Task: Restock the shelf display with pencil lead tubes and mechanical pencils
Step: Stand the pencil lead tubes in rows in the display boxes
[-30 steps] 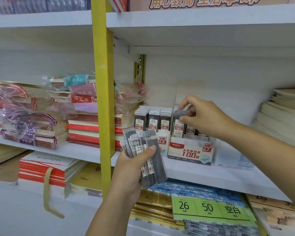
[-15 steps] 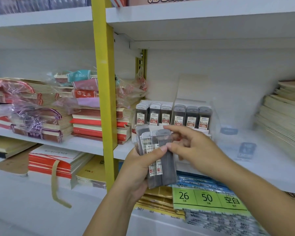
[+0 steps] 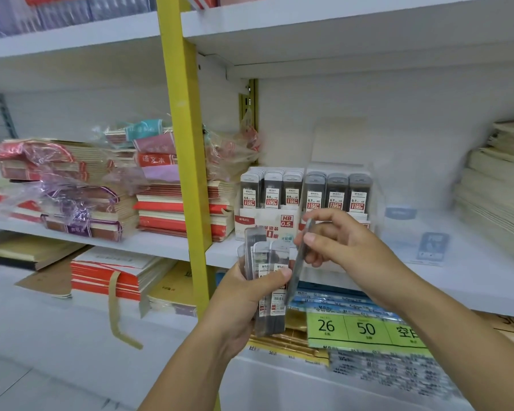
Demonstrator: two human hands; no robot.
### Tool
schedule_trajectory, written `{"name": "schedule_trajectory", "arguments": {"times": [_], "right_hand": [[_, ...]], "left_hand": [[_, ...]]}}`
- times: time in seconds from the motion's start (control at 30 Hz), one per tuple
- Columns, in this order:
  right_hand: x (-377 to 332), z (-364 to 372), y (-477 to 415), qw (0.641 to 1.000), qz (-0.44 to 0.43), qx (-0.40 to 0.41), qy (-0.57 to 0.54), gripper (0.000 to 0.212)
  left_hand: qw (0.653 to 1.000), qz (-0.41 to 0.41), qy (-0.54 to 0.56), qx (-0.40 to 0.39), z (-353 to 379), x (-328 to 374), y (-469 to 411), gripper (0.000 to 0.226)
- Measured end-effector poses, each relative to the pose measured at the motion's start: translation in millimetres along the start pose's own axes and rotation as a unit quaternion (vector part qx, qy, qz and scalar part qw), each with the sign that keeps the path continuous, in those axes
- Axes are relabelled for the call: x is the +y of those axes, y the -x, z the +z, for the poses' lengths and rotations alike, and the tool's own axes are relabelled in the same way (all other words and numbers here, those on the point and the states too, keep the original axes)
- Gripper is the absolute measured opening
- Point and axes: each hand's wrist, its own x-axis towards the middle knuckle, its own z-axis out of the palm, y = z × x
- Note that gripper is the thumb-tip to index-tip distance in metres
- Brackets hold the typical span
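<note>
Pencil lead tubes (image 3: 269, 280): a fanned bundle held upright in front of the middle shelf's edge, below the display boxes.
Left hand (image 3: 244, 295): fingers curled round the bundle, thumb pressed across its front.
Single tube (image 3: 298, 264): seen edge-on and tilted, its lower end just beside the bundle, its top up by the right forefinger.
Right hand (image 3: 347, 247): thumb and fingers pinch the single tube along its upper part.
Display boxes (image 3: 267, 225): side by side on the white shelf (image 3: 472, 280). The HB 0.5 box is on the left, the 0.7 box on the right, each showing three tubes across its front.
Change: a second ago the right hand was up at the 0.7 box. Half a second ago it had come back to the bundle. Now it has one tube drawn out of the fan.
Around: yellow upright (image 3: 184, 143) to the left, stacked notebooks (image 3: 175, 212) beside it, green price label (image 3: 365, 327) below.
</note>
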Motion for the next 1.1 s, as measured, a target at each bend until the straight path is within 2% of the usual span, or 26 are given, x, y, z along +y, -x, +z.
{"name": "schedule_trajectory", "arguments": {"times": [0.17,0.3,0.57,0.67,0.73,0.8,0.87,0.97,1.03,1.1], "right_hand": [[-4,-4,2,0.999,-0.02,0.046,0.01,0.024],[-2,-6,2,0.998,-0.023,0.04,0.038,0.022],[-3,-5,3,0.999,-0.011,0.025,-0.042,0.035],[-16,-10,1,0.993,-0.055,0.091,0.043,0.043],[-33,-22,-8,0.976,-0.1,0.173,0.08,0.039],[-48,-37,-25,0.962,-0.138,0.216,0.093,0.035],[-59,-42,-43,0.949,-0.16,0.215,0.167,0.034],[-57,-39,-65,0.924,-0.137,0.17,0.314,0.034],[-48,-38,-76,0.92,-0.112,0.135,0.351,0.03],[-40,-37,-83,0.915,-0.091,0.121,0.373,0.019]], "left_hand": [[1.0,-0.01,-0.021,0.019,-1,1,2,0.053],[0.998,-0.019,-0.051,0.028,0,1,3,0.048],[0.997,0.002,-0.047,0.057,4,4,1,0.041],[0.999,0.009,-0.023,0.044,5,7,1,0.039],[0.999,0.023,-0.004,0.036,3,11,0,0.044],[0.998,0.034,0.018,0.041,1,14,-3,0.041],[0.997,0.036,0.031,0.053,-2,15,-6,0.037],[0.998,0.042,0.029,0.043,-2,15,-8,0.041],[0.998,0.044,0.022,0.03,-1,15,-9,0.047],[0.999,0.044,0.024,0.019,-2,14,-11,0.043]]}}
